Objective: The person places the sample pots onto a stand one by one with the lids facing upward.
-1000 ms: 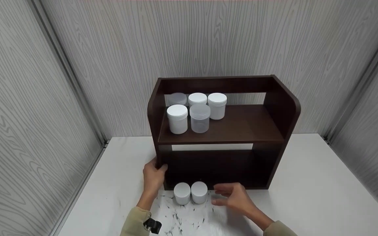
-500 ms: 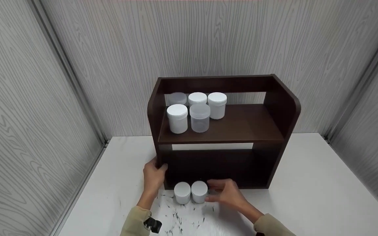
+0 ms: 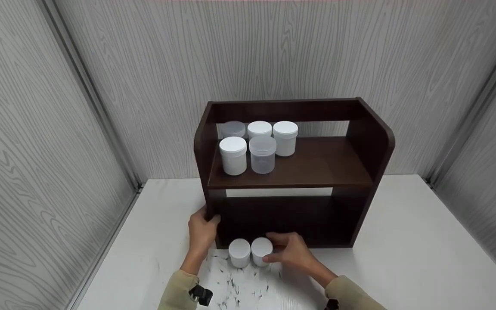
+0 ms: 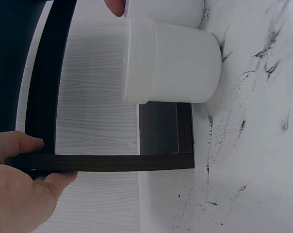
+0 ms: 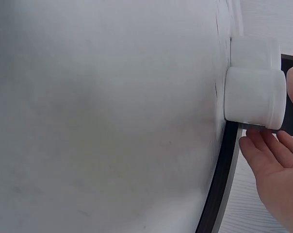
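My left hand grips the left side panel of a dark brown two-tier shelf; in the left wrist view the thumb and fingers pinch the panel's edge. Two white lidded jars stand side by side on the table before the shelf, a left jar and a right jar. Around the right jar, my right hand spreads its thumb and fingers. The right wrist view has that jar between them, the fingers a little apart from it; thumb contact is unclear.
On the upper tier stand white jars and translucent ones, grouped toward the left. The white table has dark scuff marks near the front. Wood-grain panels rise behind and at both sides.
My right hand has moved left to the right jar, its thumb and fingers now around it. The left hand stays on the shelf, and the jars have not moved.
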Demonstrator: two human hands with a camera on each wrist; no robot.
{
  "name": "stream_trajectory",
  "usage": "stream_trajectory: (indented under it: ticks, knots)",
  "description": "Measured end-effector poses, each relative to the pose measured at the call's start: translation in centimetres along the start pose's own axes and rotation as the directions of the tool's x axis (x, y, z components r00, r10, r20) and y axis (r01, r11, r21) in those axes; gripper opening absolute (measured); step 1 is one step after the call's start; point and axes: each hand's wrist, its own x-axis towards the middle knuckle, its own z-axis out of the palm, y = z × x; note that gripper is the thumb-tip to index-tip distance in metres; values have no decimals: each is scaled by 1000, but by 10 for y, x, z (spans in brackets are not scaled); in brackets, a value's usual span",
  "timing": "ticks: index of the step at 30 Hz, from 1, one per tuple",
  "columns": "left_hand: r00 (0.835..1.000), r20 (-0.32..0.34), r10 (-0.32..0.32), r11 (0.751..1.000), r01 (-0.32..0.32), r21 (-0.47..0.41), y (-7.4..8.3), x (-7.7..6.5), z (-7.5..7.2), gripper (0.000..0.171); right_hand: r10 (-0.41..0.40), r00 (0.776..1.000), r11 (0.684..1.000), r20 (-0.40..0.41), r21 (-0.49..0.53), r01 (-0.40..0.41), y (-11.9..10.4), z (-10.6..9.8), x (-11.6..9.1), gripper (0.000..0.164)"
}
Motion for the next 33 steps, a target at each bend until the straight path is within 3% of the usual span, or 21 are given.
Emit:
stream_trajectory:
  ticks: [23, 33]
  knots:
    - [1000, -17, -3, 1000, 3, -1, 0, 1, 0, 45, 4, 1000, 998, 8, -59, -3, 4, 1, 6, 71]
    - [1000, -17, -3, 1000, 4, 20, -1, 0, 0, 42, 0, 999, 1000, 36, 1, 0, 5, 2, 1, 74]
